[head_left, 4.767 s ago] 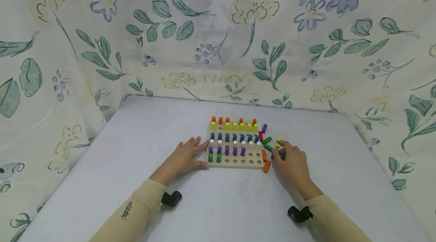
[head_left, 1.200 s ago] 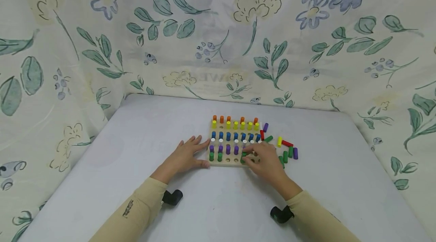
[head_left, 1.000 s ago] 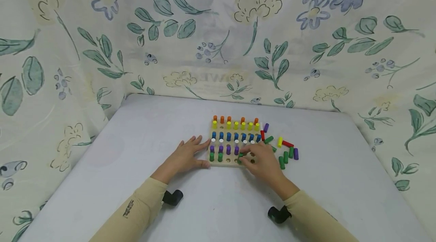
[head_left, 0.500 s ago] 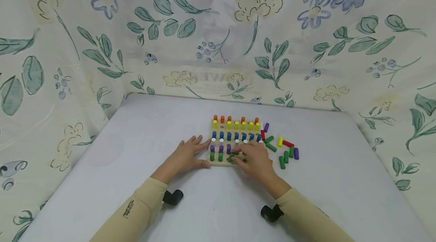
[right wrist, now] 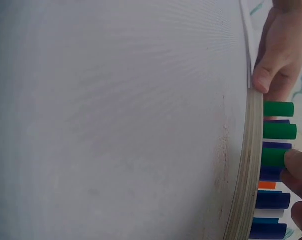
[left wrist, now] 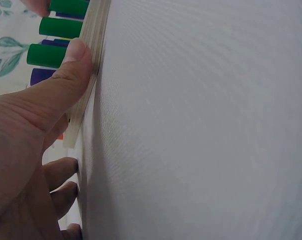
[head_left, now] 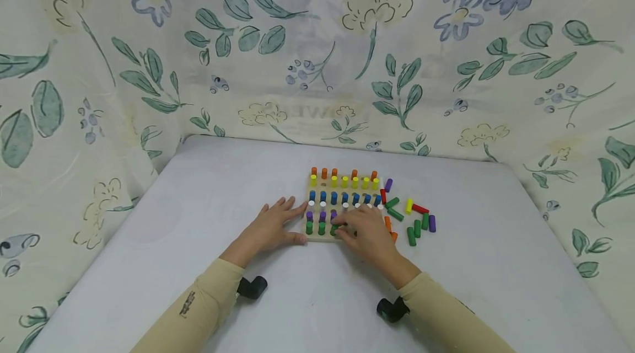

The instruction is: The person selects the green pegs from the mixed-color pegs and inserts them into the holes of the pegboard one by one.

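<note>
Nearest, taking the board point(head_left: 322, 239) as a clock with 12 farthest off, the right hand point(head_left: 372, 238) sits between 4 and 5, its fingers pinching a green peg point(right wrist: 273, 157) in the near row; whether it is fully seated I cannot tell. Between 8 and 9 the left hand point(head_left: 272, 229) rests fingers spread against the board's edge.

The pegs look light, stiff and smooth, sturdy but apt to roll; best pinched near the top. The board seems rigid, yet light enough to slide unless braced at its edge.

Near row: three green, counting the pinched one. Loose orange pegs point(head_left: 387, 224), two, lie about 4; around 3 are five loose green pegs point(head_left: 417, 228), two purple, two red and one yellow. Beyond, three purple pegs point(head_left: 322, 217) show; they and the white pegs point(head_left: 323, 204) are partly screened by the right hand. Then come seven blue pegs point(head_left: 334, 198), six yellow pegs point(head_left: 344, 182), five orange. Past the bench point(head_left: 223, 176), flowered cloth point(head_left: 317, 66) hangs at 12.
</note>
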Motion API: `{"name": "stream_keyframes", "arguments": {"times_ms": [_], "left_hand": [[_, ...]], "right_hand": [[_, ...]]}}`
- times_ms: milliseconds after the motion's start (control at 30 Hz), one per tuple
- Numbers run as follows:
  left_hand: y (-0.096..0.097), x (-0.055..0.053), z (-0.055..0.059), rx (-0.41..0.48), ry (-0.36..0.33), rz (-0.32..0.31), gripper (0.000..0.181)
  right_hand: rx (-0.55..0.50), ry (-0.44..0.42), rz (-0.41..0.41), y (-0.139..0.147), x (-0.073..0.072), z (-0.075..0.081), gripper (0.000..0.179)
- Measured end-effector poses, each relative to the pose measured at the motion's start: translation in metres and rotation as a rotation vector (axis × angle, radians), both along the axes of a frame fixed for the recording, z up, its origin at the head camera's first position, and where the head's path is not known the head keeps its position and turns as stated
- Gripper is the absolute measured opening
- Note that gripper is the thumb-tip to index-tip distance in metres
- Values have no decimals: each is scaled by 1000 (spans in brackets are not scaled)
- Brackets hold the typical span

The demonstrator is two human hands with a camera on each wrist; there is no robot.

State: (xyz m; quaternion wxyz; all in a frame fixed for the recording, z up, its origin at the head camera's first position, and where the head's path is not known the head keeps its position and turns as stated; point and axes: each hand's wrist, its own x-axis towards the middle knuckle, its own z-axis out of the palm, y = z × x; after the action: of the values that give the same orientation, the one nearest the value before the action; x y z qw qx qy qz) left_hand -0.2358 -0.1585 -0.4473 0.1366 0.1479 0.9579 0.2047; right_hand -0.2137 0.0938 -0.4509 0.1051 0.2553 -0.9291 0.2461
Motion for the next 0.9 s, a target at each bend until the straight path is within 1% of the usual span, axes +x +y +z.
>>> {"name": "stream_keyframes", "arguments": {"times_ms": [233,367,467,600,700,900], "left_hand": [[1,0,0,-6,-3,2,90],[1,1,-1,-2,12,-1,90],[0,1,-2,5,22,-5,90],[0,1,-2,8,19,-5,90],[0,1,-3,7,18,-5,90],[-1,0,-3,14,19,-7,91]], "right_hand": [[2,18,-6,3,1,0,22],[22,22,-16,8,2,-1,22],[-4,6,-19,13,3,-1,21],[-43,-22,-42,22,5,-1,19],[-32,-28,-63,28,6,-4,19],[-55,-32,-50,38,7,-3,20]]}}
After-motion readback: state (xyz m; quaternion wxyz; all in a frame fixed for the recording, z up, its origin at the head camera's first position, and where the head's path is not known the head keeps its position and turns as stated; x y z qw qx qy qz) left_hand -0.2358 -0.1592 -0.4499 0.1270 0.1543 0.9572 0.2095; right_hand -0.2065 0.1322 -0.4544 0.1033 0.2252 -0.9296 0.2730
